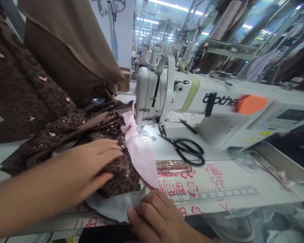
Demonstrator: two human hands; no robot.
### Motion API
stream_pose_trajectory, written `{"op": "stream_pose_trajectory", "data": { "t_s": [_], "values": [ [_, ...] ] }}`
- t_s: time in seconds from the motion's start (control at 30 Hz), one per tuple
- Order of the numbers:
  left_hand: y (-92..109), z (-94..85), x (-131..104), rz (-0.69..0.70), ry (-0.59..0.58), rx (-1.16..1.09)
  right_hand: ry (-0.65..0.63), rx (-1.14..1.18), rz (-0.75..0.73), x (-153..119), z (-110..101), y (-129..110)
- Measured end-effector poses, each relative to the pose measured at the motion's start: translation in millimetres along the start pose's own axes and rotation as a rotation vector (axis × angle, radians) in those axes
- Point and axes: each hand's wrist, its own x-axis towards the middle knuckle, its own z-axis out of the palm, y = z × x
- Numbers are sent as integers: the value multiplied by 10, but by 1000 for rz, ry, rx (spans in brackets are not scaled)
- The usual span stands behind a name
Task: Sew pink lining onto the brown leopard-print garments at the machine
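Dark brown leopard-print fabric (123, 175) lies on the sewing machine's bed, with a pink strip (142, 157) along its right edge. The strip's far end runs beneath the needle area of the white sewing machine (147, 94). Over the print fabric, my left hand (96, 165) is spread with its fingers apart, slightly blurred. At the near end of the strip, the fingers of my right hand (157, 216) are closed on the fabric edge, where a light grey-blue piece (114, 206) also shows.
Black-handled scissors (190, 150) lie right of the needle. A ruler (218, 193) runs along the table's front. Brown cloth (71, 40) hangs at the left. A clear round dish (244, 160) and an open tray (288, 165) are at the right.
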Motion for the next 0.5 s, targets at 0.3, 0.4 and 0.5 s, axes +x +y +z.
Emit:
{"op": "stream_pose_trajectory", "data": {
  "t_s": [0.3,0.4,0.5],
  "values": [
    [475,543,691,54,-140,-9,106,-62,-3,-103,85,35],
    [264,571,523,134,61,-139,111,-60,25,-125,22,68],
    [146,599,368,238,143,-195,36,-23,58,-166,-70,106]
  ]
}}
